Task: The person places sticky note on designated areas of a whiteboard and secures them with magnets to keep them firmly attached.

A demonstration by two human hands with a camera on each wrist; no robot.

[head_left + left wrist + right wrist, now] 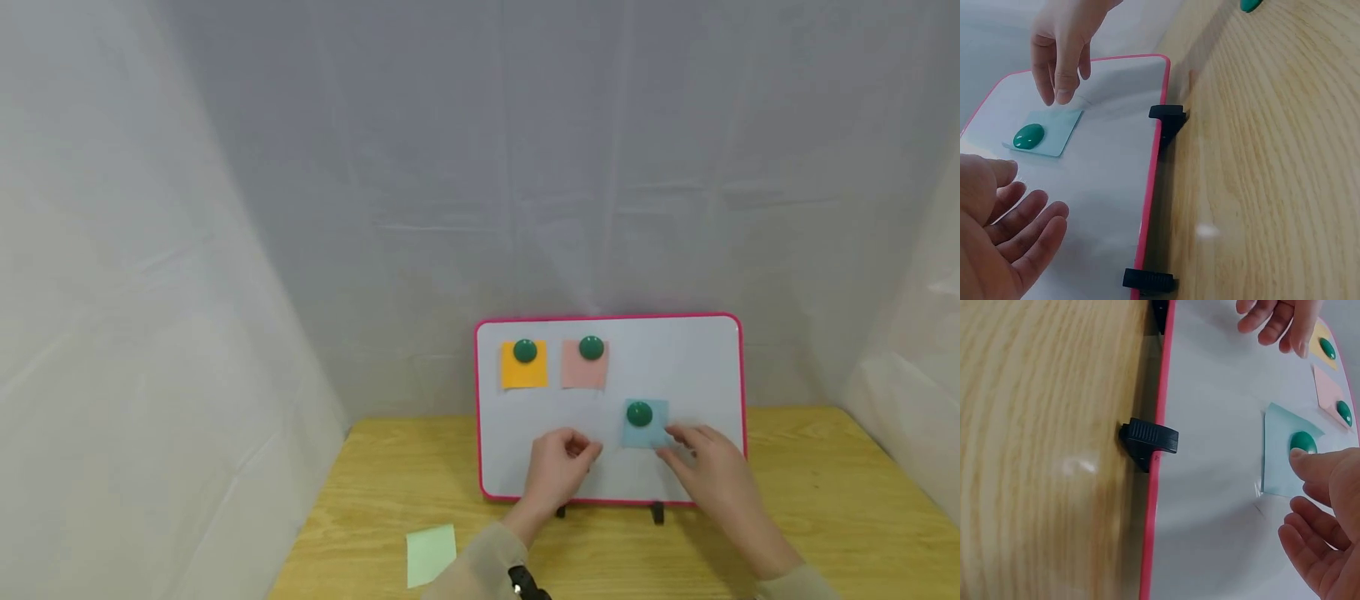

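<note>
I see a pink-framed whiteboard (690, 367) standing upright on two black clip feet (1147, 437) at the back of the wooden worktop (825, 517). Three notes are pinned to it with green magnets: an orange note (522, 373) and a pink note (583, 375) side by side near the top left, and a blue note (647, 432) lower down, toward the middle right, under its own green magnet (639, 412).

My right hand (712, 471) is at the blue note's lower right corner; the fingers are loosely extended, and in the right wrist view the thumb tip lies at the edge of the magnet, touching or very nearly so. It grips nothing.

My left hand (561, 467) hovers in front of the board's lower middle, just left of the blue note and apart from it. Its fingers are relaxed and slightly curled, palm open in the left wrist view, holding nothing.

A pale green note (431, 554) lies flat on the worktop near the front, left of my left sleeve.
</note>
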